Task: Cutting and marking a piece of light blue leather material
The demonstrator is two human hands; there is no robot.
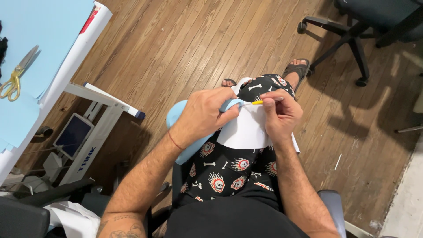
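Here, my left hand (203,115) pinched light-blue fabric (180,115) against white paper (246,130) on my lap, while my right hand (280,115) gripped a yellow-handled tool (260,102) at the fabric's edge.

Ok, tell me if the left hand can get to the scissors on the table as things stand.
Probably not at once. The left hand is shut on the light blue piece over the lap, and the scissors lie far off on the blue sheet. Nothing blocks the way, but it looks like a long stretch.
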